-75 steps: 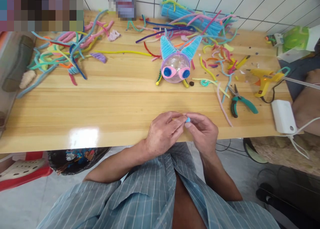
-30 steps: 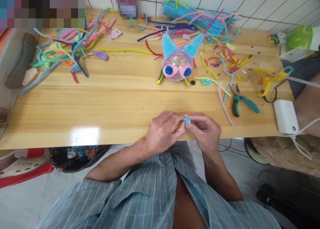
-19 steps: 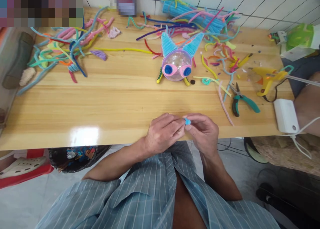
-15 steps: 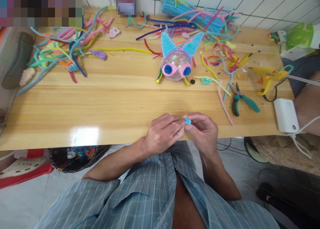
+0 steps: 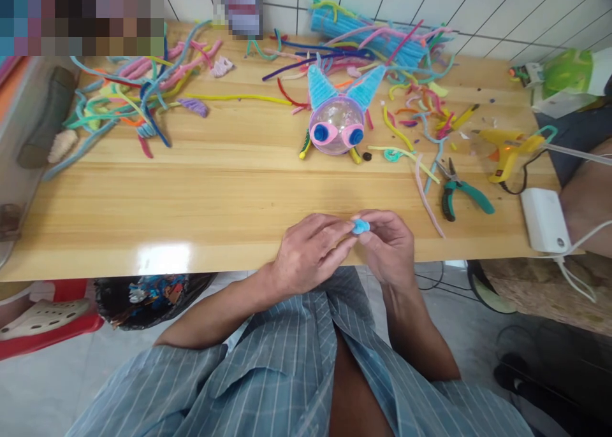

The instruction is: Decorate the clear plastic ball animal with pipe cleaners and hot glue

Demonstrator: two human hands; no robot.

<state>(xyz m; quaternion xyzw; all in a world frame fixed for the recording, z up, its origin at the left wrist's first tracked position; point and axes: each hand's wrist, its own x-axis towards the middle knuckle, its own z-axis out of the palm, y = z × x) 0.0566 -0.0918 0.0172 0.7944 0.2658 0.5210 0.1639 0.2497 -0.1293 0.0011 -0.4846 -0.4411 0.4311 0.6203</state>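
left hand (image 5: pixel 310 249) and right hand (image 5: pixel 392 244) together, pinching small blue piece (image 5: pixel 362 227), blue-eared figure (image 5: pixel 337 123) at their 12 o'clock, teal-handled pliers (image 5: pixel 452 185) at 2 o'clock

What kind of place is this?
It looks like a craft corner, maybe at home or in a small workshop: there are fuzzy stems, a yellow glue gun and pliers on a wooden table.

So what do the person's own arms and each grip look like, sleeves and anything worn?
The left grip and the right grip are bare, with no glove or ring to be seen. The left forearm and the right forearm are uncovered too, with no watch showing. Both sleeves end short of the forearms, in grey-blue cloth with thin pale stripes.
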